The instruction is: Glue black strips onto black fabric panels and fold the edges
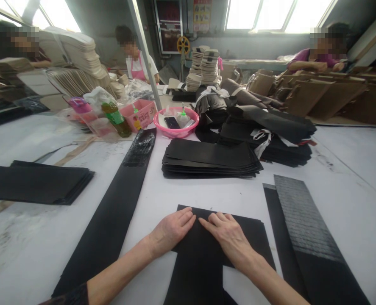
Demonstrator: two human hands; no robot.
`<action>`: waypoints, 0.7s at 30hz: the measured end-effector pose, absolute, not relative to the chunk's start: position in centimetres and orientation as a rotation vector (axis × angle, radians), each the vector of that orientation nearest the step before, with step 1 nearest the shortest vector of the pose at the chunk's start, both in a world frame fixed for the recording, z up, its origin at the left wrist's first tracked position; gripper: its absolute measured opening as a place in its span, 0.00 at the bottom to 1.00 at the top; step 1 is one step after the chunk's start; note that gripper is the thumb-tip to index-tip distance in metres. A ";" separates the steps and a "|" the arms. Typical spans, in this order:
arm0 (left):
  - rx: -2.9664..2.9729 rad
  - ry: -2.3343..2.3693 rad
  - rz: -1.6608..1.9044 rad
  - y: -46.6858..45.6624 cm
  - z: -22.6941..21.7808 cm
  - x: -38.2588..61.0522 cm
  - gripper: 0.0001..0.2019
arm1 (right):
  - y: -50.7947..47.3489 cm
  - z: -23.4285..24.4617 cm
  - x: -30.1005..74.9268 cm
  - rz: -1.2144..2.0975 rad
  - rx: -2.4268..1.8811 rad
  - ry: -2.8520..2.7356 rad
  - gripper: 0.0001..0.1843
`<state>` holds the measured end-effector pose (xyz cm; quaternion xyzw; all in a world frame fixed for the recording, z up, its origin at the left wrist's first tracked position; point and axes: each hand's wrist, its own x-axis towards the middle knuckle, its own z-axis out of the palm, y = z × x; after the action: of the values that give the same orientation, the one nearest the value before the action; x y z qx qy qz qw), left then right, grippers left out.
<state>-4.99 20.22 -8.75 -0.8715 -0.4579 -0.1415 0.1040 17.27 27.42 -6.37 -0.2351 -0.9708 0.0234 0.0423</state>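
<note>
1. A flat black rectangular sheet point(201, 240) is laid across a narrower black strip point(194, 284) on the white desk point(238, 192).
2. Near its far edge, the left hand point(176, 226) and right hand point(228, 233) are rested, unclenched.

pink basin point(176, 133) holding phone point(171, 123) | green-labelled bottle point(115, 118) | pink box point(145, 116) | yellow wheel point(183, 45)

Premises: a workshop; a broad white worktable point(154, 195) carries stacked black panels point(210, 154); piled beige pieces point(85, 55) stand behind; brown panels point(323, 95) line the right; a person in a pink apron point(139, 71) is stationed beyond.
</note>
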 end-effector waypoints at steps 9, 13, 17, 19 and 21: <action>-2.542 -1.297 -0.379 19.9 -8.8 -4.7 0.15 | 26.8 -6.4 17.0 -0.043 -0.733 -2.979 0.24; -2.525 -1.268 -0.307 19.9 -8.6 -4.8 0.15 | 26.7 -6.0 16.7 -0.047 -0.746 -3.004 0.24; -2.515 -1.267 -0.259 19.7 -8.8 -5.0 0.15 | 26.7 -6.0 16.7 -0.051 -0.738 -3.007 0.25; -2.500 -1.283 -0.249 19.6 -9.0 -5.0 0.15 | 26.6 -6.2 16.7 -0.047 -0.739 -3.001 0.25; -2.478 -1.299 -0.268 19.5 -9.3 -4.9 0.15 | 26.5 -6.3 16.9 -0.042 -0.751 -2.985 0.24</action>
<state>-4.90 19.53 -9.27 -0.8696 -0.4559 -0.0940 0.1648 16.86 26.48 -6.31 -0.2439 -0.9692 -0.0135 0.0317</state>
